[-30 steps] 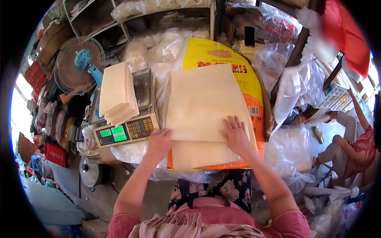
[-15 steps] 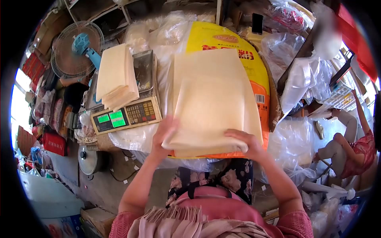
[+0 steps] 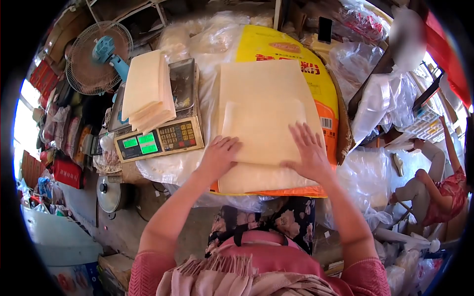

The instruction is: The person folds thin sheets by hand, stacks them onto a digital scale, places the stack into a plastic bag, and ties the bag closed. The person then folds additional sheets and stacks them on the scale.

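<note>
Pale cream, thin flexible sheets (image 3: 266, 81) lie on a yellow and orange printed sack (image 3: 318, 101). Their material is unclear. A folded section (image 3: 264, 130) makes a smaller rectangle on top, and a single layer shows below its near edge. My left hand (image 3: 220, 155) rests on the left side of the fold, fingers stretched out. On the right side, my right hand (image 3: 308, 154) lies flat with its fingers spread. Neither hand grips anything. To the left, a folded stack of similar sheets (image 3: 145, 89) sits on a digital scale (image 3: 170, 140) with lit green displays.
A fan (image 3: 98, 56) stands beyond the scale at the left. Clear plastic bags (image 3: 365, 172) are heaped at the right, near a seated person (image 3: 442, 190). A phone (image 3: 325, 30) stands at the back. A lidded pot (image 3: 109, 195) is on the floor at left.
Both hands have let go of the sheet's lifted near edge and now lie flat on it, farther from my body. The folded part has been laid down flat.
</note>
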`<state>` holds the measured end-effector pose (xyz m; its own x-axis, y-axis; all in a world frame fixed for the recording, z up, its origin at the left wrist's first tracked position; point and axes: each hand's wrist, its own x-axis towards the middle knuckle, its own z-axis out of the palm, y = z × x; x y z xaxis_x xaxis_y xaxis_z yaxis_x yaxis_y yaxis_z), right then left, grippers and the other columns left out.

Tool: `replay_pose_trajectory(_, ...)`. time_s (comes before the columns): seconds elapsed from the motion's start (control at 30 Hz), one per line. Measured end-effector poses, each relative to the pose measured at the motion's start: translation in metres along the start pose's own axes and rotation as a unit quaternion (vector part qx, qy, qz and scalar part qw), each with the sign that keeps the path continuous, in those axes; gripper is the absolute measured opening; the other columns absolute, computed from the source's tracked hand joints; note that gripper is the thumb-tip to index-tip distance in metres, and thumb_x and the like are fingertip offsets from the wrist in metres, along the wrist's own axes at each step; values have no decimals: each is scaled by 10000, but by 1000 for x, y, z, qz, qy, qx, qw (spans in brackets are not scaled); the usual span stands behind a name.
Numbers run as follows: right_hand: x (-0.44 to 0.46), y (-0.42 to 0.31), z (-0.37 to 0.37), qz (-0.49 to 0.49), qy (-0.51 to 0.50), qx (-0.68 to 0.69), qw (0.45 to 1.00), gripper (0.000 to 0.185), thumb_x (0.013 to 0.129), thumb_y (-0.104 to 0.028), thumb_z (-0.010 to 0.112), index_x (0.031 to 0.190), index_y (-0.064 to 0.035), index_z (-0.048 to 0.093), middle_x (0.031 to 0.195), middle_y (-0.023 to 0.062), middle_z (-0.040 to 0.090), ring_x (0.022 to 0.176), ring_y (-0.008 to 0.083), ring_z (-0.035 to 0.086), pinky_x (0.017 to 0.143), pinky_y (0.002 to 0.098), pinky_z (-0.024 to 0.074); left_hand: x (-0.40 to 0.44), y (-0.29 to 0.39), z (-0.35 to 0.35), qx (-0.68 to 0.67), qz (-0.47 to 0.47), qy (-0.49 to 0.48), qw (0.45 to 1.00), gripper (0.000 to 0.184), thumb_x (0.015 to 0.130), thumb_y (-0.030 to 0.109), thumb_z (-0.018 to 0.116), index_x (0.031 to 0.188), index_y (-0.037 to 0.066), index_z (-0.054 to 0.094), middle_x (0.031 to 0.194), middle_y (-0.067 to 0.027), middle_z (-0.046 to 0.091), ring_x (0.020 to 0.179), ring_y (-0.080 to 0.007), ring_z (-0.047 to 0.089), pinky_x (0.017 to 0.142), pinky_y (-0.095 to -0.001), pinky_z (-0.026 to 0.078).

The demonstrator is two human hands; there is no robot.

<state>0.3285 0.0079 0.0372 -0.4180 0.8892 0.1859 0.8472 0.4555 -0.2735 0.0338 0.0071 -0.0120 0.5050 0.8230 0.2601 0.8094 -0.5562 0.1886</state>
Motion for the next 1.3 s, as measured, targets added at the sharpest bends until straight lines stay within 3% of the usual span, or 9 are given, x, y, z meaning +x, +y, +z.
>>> replay_pose_trajectory(0.13, -14, 37, -12, -57, -140, 47, 987, 769, 749, -433, 724, 1381, -126, 412, 1464, 120, 332, 1383, 302, 262, 1116, 460, 257, 4, -14, -31, -175, -86, -23, 980, 261, 726, 117, 741, 959, 55, 639, 931, -41, 695, 873, -191, 663, 912, -372, 457)
replay_pose_trajectory(0.23, -20, 47, -14, -10, -89, 255, 963, 543, 797, -440, 682, 1184, -70, 595, 1200, 153, 594, 1184, 307, 527, 993, 370, 422, 7, -7, -40, -508, -265, 31, 819, 283, 769, 44, 737, 1024, 32, 613, 919, -24, 683, 803, -100, 646, 699, -268, 518)
replay_pose_trajectory(0.37, 18, 47, 11, 228, 60, 247, 940, 526, 818, -511, 628, 1055, -41, 614, 859, 176, 662, 810, 365, 643, 714, 452, 484, 57, -8, -16, -253, -391, 108, 878, 604, 819, 285, 702, 1310, 31, 458, 1203, -169, 585, 1073, -252, 596, 898, -405, 477)
replay_pose_trajectory(0.57, 59, 38, 12, 171, 101, -17, 980, 574, 885, -476, 531, 1298, -84, 463, 1215, 211, 539, 1119, 336, 527, 926, 461, 407, 84, 4, 45, 7, -225, 32, 974, 723, 861, 592, 500, 1398, 119, 392, 1485, -160, 289, 1391, -281, 235, 1094, -568, 176)
replay_pose_trajectory(0.77, 54, 44, 50, -6, 122, -161, 979, 527, 931, -364, 476, 1388, -119, 380, 1386, 163, 419, 1248, 332, 421, 1048, 548, 279, 84, 3, 45, -33, -236, 29, 971, 735, 871, 499, 543, 1445, 105, 304, 1513, -156, 226, 1407, -270, 202, 1112, -556, 140)
replay_pose_trajectory(0.87, 41, 14, 43, 94, 72, -132, 984, 524, 922, -370, 494, 1347, -71, 425, 1335, 167, 473, 1212, 349, 443, 1045, 549, 281, 69, 32, 29, -131, -293, 254, 913, 827, 812, 339, 663, 1456, 44, 236, 1519, -192, 177, 1423, -274, 151, 1125, -535, 129)
replay_pose_trajectory(1.0, 3, -43, 62, -30, 29, 53, 998, 555, 893, -372, 546, 1334, -52, 446, 1337, 181, 473, 1261, 372, 396, 1041, 596, 259, 42, 32, 46, -569, -366, 226, 701, 828, 709, 36, 671, 1434, -12, 272, 1504, -146, 278, 1370, -221, 297, 1118, -333, 233)
replay_pose_trajectory(1.17, -5, -24, 60, -66, -5, 114, 991, 501, 876, -245, 581, 1327, -66, 454, 1391, 124, 433, 1343, 330, 321, 1104, 529, 197, 30, -45, -105, -488, -158, 364, 778, 868, 668, -61, 580, 1462, 13, 236, 1487, -153, 316, 1380, -200, 287, 1106, -306, 268)
replay_pose_trajectory(1.3, -8, -24, 56, -79, 0, 104, 991, 467, 879, -196, 561, 1316, -63, 462, 1406, 125, 411, 1345, 325, 320, 1107, 514, 200, 21, -139, -220, -418, -310, 392, 759, 756, 691, -60, 619, 1401, 18, 368, 1171, -98, 587, 833, -212, 643, 716, -369, 543)
